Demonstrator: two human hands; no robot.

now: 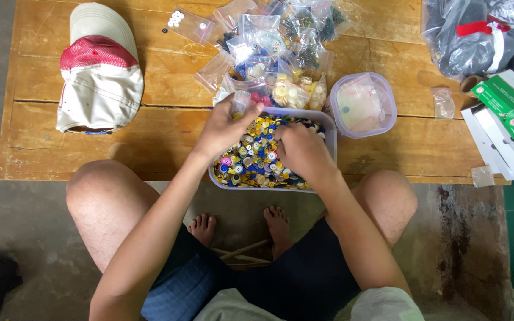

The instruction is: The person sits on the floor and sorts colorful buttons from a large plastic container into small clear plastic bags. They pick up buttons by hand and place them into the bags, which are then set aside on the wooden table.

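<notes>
A clear rectangular tub (330, 126) full of mixed coloured buttons (252, 160) sits at the near edge of a low wooden table (90, 137). My left hand (224, 126) hovers over the tub's far left corner and pinches a small clear plastic bag (240, 102) between thumb and fingers. My right hand (300, 148) rests in the buttons at the tub's right half, fingers curled down among them; whether it grips any button is hidden.
Behind the tub lies a heap of small clear bags of sorted buttons (278, 50). A round lidded container (363, 104) stands to the right, a white and red cap (99, 71) to the left. Green and white boxes (510, 119) and a dark plastic bag (477, 32) lie far right.
</notes>
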